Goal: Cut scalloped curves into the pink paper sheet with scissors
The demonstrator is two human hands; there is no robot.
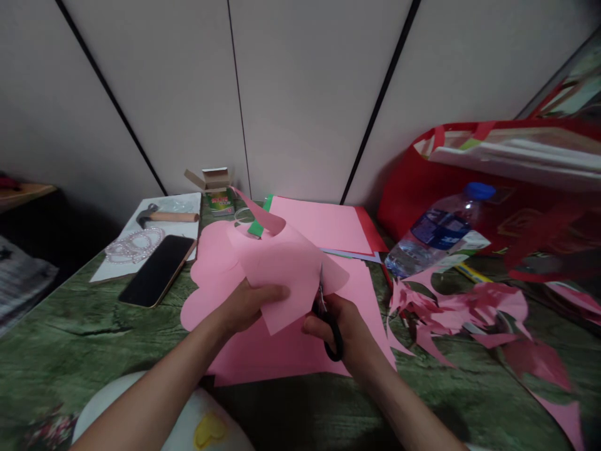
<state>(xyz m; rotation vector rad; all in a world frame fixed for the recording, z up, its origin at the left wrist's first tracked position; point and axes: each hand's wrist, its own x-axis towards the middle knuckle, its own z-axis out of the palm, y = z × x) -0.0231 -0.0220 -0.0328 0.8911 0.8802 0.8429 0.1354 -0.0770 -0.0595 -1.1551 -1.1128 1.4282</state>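
My left hand (248,305) grips a sheet of pink paper (288,272) by its lower left part, thumb on top. In my right hand (340,322) is a pair of black-handled scissors (332,329), its blades at the right side of the sheet. A curled strip of the paper rises at the sheet's far edge. Below lies a stack of pink paper (277,360). Pink cut-outs with scalloped edges (211,260) lie to the left of the held sheet.
Pink scraps (469,313) are heaped at right, near a blue-capped water bottle (436,228) and a red bag (422,169). At left are a phone (159,270), bead strings (134,245), a hammer (166,216) and a small opened box (219,199). More coloured sheets (319,222) lie behind.
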